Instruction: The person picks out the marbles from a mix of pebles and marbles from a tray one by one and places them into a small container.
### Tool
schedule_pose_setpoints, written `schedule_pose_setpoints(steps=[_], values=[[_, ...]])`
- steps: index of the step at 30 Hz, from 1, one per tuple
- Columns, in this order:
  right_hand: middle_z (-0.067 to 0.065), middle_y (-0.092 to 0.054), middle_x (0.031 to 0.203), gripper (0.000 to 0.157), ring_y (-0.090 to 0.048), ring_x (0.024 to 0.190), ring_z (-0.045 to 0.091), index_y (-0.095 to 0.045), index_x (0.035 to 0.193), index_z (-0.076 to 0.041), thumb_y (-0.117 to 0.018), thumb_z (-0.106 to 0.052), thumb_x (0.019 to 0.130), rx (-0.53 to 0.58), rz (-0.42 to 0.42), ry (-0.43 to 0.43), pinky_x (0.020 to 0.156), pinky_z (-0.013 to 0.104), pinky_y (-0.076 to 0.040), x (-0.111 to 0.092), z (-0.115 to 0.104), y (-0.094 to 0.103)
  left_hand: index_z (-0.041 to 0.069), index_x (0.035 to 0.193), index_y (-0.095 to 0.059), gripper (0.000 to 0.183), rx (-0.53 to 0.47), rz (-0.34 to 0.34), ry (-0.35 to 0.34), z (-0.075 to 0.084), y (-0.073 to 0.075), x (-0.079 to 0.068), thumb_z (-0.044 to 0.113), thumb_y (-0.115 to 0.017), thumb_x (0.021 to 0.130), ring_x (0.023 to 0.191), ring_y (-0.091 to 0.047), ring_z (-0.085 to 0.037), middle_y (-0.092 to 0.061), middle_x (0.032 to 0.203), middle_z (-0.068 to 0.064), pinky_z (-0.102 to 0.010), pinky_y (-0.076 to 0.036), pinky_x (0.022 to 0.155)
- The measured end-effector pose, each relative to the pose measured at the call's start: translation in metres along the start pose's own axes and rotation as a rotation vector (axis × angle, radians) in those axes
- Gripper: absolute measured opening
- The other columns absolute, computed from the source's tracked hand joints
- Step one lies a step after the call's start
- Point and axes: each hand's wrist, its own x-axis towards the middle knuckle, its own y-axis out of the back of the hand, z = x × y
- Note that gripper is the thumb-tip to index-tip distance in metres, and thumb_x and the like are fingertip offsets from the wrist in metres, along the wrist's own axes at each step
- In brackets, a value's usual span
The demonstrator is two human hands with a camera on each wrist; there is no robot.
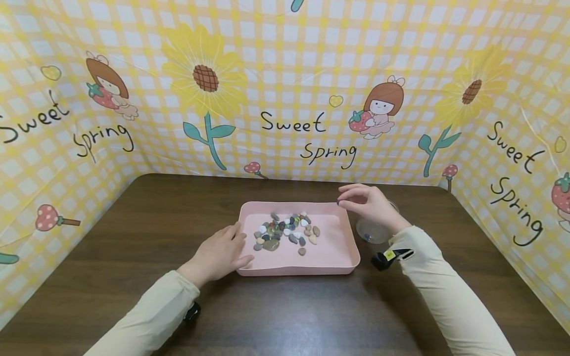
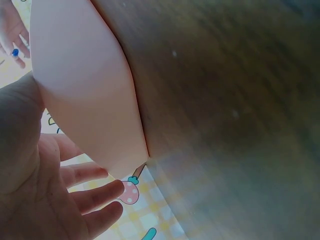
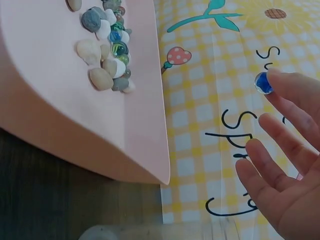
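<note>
Over the far right corner of the pink tray (image 1: 329, 249), a blue-and-clear glass marble (image 3: 263, 83) is pinched between the thumb and fingertip of the right hand (image 1: 371, 202), whose other fingers fan out. Those tips cover part of the marble; being round, it points no particular way. The tray's long axis runs left to right across the wooden table (image 1: 285, 311). At its left end rests the left hand (image 1: 220, 251), fingers extended and apart, holding nothing, thumb by the near corner.

Pebbles (image 1: 270, 244) and glass marbles (image 3: 120, 48) crowd the tray's left and middle; many overlap, so individual pieces are hard to separate. The left wrist view hides them all behind the tray wall, and the right hand is cut off there at the upper left.

Just right of the tray, a clear jar (image 1: 376, 233) appears upright, largely hidden by the right hand; the right wrist view crops it along the bottom. The small blue spot low in it is too tiny to identify.
</note>
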Motion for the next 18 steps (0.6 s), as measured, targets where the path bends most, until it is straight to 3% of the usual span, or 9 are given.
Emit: schedule_pose_setpoints(steps=[18], values=[[0.014, -0.060, 0.126, 0.024, -0.055, 0.118, 0.029, -0.071, 0.100, -0.004, -0.066, -0.023, 0.086, -0.048, 0.065, -0.014, 0.095, 0.045, -0.048, -0.006, 0.014, 0.012, -0.001, 0.125, -0.056, 0.062, -0.004, -0.036, 0.011, -0.001, 0.000, 0.001, 0.049, -0.053, 0.089, 0.126, -0.046, -0.041, -0.039, 0.143, -0.027, -0.049, -0.040, 0.103]])
